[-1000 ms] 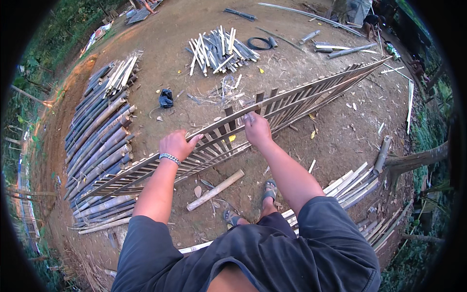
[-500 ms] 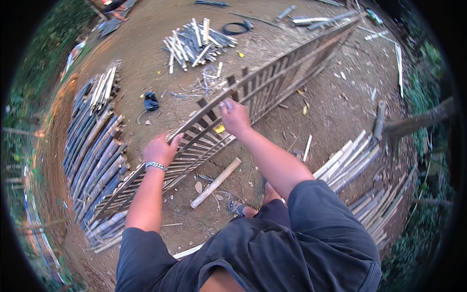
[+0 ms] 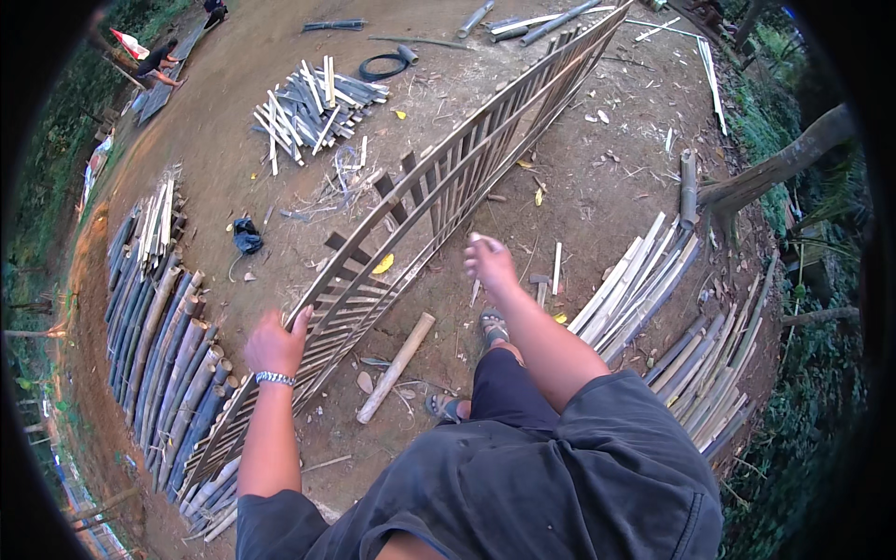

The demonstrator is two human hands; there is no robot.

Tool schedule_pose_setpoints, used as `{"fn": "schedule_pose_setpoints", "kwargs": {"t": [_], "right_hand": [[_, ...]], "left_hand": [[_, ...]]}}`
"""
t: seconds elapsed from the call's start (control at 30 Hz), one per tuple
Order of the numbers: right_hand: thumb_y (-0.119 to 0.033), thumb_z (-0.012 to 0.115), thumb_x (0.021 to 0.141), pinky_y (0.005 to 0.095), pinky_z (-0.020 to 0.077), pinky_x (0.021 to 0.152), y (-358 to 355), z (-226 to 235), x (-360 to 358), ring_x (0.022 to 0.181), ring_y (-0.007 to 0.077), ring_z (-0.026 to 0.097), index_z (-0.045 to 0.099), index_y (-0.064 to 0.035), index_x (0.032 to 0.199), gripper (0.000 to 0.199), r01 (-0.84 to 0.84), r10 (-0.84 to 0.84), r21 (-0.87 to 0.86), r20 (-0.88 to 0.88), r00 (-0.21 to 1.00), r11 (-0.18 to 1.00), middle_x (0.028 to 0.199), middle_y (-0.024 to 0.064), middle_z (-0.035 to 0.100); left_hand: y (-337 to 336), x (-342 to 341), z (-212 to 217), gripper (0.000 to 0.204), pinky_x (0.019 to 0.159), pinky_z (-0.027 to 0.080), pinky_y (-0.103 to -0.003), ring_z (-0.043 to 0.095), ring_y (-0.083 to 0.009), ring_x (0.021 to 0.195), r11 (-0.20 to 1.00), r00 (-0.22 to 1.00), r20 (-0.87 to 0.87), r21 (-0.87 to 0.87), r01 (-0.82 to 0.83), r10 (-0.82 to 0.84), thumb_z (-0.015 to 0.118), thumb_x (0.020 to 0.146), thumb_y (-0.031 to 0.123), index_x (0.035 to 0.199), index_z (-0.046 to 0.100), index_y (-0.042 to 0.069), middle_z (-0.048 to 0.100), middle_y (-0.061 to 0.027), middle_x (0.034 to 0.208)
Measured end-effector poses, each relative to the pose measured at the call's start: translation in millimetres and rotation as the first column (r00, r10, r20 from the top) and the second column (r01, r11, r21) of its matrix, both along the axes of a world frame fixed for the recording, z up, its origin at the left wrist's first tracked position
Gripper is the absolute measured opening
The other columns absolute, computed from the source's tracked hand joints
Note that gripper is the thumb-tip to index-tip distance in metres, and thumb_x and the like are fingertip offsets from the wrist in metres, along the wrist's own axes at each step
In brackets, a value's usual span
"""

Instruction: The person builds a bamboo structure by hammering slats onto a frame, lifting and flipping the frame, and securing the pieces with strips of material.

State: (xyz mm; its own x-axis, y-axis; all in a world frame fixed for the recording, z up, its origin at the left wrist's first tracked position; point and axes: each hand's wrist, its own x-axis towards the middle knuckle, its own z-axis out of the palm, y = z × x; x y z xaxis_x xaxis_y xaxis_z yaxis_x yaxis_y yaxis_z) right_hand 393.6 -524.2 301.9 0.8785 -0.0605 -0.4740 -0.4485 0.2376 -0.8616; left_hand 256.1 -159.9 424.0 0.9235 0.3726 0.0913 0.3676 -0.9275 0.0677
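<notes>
A long bamboo fence panel [image 3: 446, 187] with many slats stands tilted on edge, running from lower left to the far upper right. My left hand [image 3: 277, 345], with a braided bracelet at the wrist, grips its top rail near the lower-left end. On the near side of the panel, my right hand [image 3: 492, 263] is raised clear of the rail with its fingers curled together; whether something small is in them is hidden. Below it on the ground lies what looks like a hammer [image 3: 539, 280]. A short bamboo pole [image 3: 397, 367] lies between the panel and my feet.
Bamboo poles [image 3: 168, 345] are stacked at left, split lengths [image 3: 635, 285] at right. Beyond the panel lie a pile of slats [image 3: 313, 107], a black coil [image 3: 383, 65] and a black plastic bag [image 3: 247, 236]. A tree trunk [image 3: 784, 163] leans at right. Another person [image 3: 159, 63] crouches far left.
My right hand has let go of the top rail and moved down and to the right. My left hand keeps its hold. The view has shifted, and my feet show more.
</notes>
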Motion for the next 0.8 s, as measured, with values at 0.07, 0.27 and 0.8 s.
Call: {"fn": "schedule_pose_setpoints", "kwargs": {"t": [0.07, 0.27, 0.8], "right_hand": [[-0.041, 0.064, 0.101, 0.0263, 0.0495, 0.059, -28.9, 23.6, 24.6, 0.071, 0.0106, 0.059, 0.057, -0.0058, 0.126, 0.043, 0.11, -0.111, 0.033, 0.034, 0.993, 0.993, 0.093, 0.0028, 0.063], [-0.052, 0.058, 0.101, 0.0339, 0.0545, 0.075, -119.0, 79.3, 151.7, 0.092, 0.0174, 0.06, 0.052, -0.0045, 0.134, 0.058, 0.258, -0.258, 0.018, 0.141, 0.956, 0.966, 0.113, 0.0101, 0.061], [-0.075, 0.038, 0.097, 0.0595, 0.0214, 0.121, -262.1, 41.1, 382.8, 0.153, 0.0401, 0.019, 0.008, -0.0133, 0.164, 0.096, 0.388, -0.384, 0.022, -0.109, 0.917, 0.921, 0.167, 0.0231, 0.012]], "left_hand": [[1.8, -5.7, -4.8, 0.066, 0.074, 0.053, -0.053, 0.069, -0.0427, 0.088, 1.0, 0.999, -0.032, -0.001, -0.011, 0.011, 0.062, 0.087, 0.068, 0.1, 0.071, 0.003, 0.071, -0.0215, 0.097], [-12.3, -14.9, -6.4, 0.061, 0.072, 0.052, -0.052, 0.068, -0.0425, 0.086, 1.0, 0.998, -0.06, -0.023, 0.001, -0.002, 0.071, 0.081, 0.063, 0.094, 0.069, 0.003, 0.07, -0.0202, 0.096], [2.0, -51.0, -50.6, 0.075, 0.069, 0.049, -0.049, 0.063, -0.0391, 0.078, 0.988, 0.997, 0.064, -0.144, 0.054, -0.045, 0.072, 0.065, 0.079, 0.08, 0.065, 0.006, 0.062, -0.0152, 0.082]]}}
